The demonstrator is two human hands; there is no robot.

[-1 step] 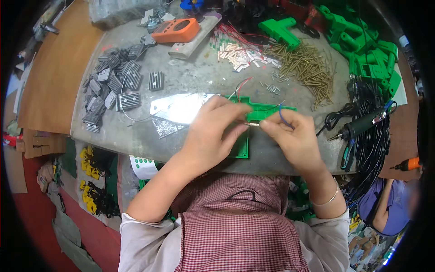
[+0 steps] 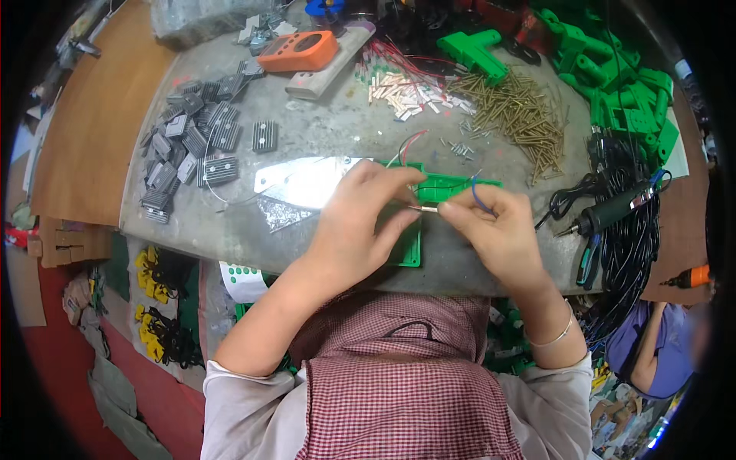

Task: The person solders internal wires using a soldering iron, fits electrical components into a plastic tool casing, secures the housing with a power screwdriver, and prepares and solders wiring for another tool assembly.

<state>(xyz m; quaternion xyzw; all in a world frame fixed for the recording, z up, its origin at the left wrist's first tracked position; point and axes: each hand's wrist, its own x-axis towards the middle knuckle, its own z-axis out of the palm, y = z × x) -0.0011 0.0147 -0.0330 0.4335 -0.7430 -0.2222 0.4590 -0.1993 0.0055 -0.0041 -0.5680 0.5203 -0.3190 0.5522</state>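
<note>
Over a green plastic housing half, both my hands meet at a small pale, tube-like piece. My right hand pinches its right end between thumb and fingertips. At its left end, the thumb and a finger of my left hand close on what looks like a thin dark wire; the fingertips partly hide it. The left index finger is raised above. A blue wire loops by my right fingers. Red and white wires rise behind the housing. Beside my left hand lies a shiny metal plate.
Finned metal heat sinks are heaped left. An orange multimeter rests on a power strip. Behind are white-tipped parts, brass-coloured rods and green housings. A soldering iron lies on black cables at right.
My left index finger has lifted slightly off the small piece. The rest looks the same.
</note>
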